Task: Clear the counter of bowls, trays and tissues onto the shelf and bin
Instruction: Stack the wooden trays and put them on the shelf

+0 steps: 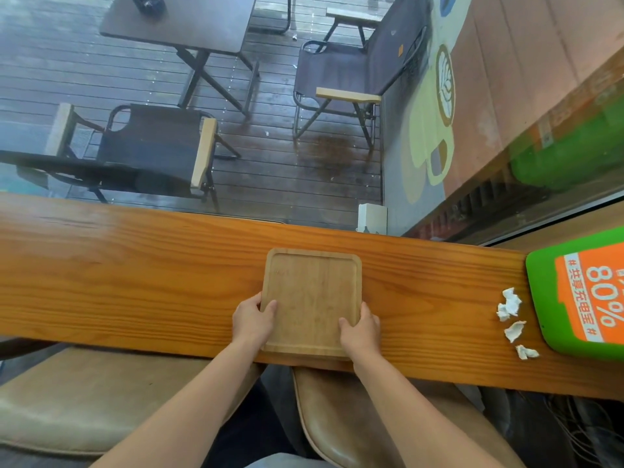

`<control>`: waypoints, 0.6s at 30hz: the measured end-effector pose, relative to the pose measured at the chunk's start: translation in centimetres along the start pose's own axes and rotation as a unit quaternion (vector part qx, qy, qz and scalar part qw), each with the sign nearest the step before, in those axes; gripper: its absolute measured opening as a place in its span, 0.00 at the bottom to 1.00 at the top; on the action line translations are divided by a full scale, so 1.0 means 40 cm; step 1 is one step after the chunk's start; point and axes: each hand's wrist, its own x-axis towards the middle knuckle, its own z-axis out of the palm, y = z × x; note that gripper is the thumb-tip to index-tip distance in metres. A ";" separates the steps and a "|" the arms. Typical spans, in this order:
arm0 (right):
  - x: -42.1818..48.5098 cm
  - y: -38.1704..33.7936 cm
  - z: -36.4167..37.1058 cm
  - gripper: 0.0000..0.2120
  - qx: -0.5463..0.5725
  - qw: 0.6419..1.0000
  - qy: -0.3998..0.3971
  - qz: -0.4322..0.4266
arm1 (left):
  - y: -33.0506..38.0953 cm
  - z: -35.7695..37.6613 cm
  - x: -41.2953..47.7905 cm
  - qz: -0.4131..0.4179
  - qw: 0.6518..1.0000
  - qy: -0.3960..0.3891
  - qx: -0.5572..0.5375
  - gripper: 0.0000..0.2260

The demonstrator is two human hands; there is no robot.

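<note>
A square wooden tray point(312, 288) with a raised rim lies on the wooden counter point(118, 282), its near edge at the counter's front. My left hand point(251, 320) grips the tray's left edge, thumb on top. My right hand point(359, 329) grips its right edge the same way. The tray carries nothing. Three crumpled white tissues point(510, 304) lie on the counter to the far right, apart from the tray.
A green and orange charging station point(580, 292) stands at the counter's right end, beside the tissues. A small white box point(372, 218) sits at the counter's far edge by the window. Tan stool seats point(337, 417) are below the counter. Chairs and a table are outside the glass.
</note>
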 end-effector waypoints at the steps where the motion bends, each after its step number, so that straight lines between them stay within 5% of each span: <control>1: 0.002 -0.003 0.000 0.33 0.003 1.000 -0.002 0.007 | 0.002 0.001 0.004 -0.015 1.000 -0.003 -0.006 0.17; 5: 0.020 -0.015 -0.012 0.30 0.077 0.995 -0.014 0.063 | 0.009 -0.002 0.027 -0.091 0.990 -0.017 -0.103 0.17; 11: 0.043 -0.028 -0.037 0.33 0.121 0.987 -0.035 0.103 | 0.037 -0.021 0.061 -0.167 0.959 -0.066 -0.222 0.37; 18: 0.048 -0.021 -0.060 0.27 0.136 0.980 -0.092 0.115 | 0.038 -0.018 0.048 -0.170 0.945 -0.154 -0.232 0.27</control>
